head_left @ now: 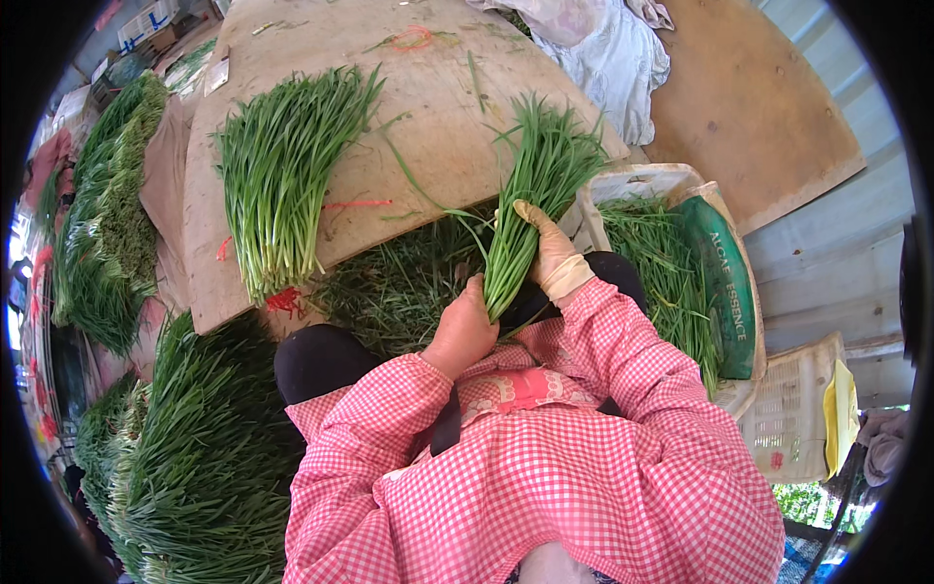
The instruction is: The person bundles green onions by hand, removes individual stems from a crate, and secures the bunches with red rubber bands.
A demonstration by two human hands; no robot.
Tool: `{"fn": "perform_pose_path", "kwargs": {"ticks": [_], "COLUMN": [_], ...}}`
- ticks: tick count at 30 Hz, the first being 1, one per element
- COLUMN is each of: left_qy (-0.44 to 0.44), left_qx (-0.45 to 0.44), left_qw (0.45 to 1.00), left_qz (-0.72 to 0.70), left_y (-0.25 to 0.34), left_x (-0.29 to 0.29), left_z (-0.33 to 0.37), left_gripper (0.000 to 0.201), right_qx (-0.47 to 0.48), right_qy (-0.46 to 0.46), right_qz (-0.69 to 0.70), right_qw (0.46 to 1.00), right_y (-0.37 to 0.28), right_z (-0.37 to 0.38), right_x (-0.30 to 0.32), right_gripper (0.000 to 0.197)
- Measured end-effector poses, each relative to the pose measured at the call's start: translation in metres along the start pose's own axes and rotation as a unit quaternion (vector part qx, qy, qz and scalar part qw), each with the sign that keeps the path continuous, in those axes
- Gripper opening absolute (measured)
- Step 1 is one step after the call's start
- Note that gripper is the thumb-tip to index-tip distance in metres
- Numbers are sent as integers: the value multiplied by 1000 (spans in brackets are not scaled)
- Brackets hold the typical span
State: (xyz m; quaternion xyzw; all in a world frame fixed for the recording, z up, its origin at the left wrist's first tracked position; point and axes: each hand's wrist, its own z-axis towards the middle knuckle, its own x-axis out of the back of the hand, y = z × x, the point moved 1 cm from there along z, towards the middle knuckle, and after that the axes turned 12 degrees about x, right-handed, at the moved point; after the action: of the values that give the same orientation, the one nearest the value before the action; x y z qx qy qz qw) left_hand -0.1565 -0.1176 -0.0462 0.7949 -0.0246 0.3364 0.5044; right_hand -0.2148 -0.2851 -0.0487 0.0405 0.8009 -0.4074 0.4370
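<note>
A loose bunch of garlic chives (550, 161) slants away from my lap, its leafy tips over the wooden board (418, 127). Around the pale stem ends, my bare left hand (465, 329) is closed. My right hand (547, 243), in a light glove, grips the same bunch higher up, thumb across the stems. To the left on the board lies a thicker bundle of chives (292, 165), stems toward me. A red tie (357, 203) sticks out beside it, and more red ties (284, 302) bunch at the board's near edge.
Loose green trimmings (389, 282) lie beneath the board's near edge. A white crate (647, 175) at my right holds chives and a green sack (715, 282). Large heaps of chives (204, 438) stand at my left. White cloth (608, 68) lies at the far right.
</note>
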Motion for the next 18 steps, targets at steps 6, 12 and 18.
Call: {"fn": "perform_pose_path", "kwargs": {"ticks": [6,12,18], "left_qy": [-47,-135,-92], "left_qx": [2,35,92], "left_qw": [993,949,965], "left_qz": [-111,-284,-226], "left_y": [-6,-24,-25], "left_x": [-4,-21,-16], "left_z": [6,15,22], "left_gripper": [63,56,46], "right_qx": [23,-2,-24], "right_qy": [-1,-35,-96], "right_qz": [-29,-43,3], "right_qw": [999,998,995], "right_y": [0,5,18], "right_z": [0,-2,-24], "right_x": [-3,-15,-14], "right_gripper": [16,21,51]}}
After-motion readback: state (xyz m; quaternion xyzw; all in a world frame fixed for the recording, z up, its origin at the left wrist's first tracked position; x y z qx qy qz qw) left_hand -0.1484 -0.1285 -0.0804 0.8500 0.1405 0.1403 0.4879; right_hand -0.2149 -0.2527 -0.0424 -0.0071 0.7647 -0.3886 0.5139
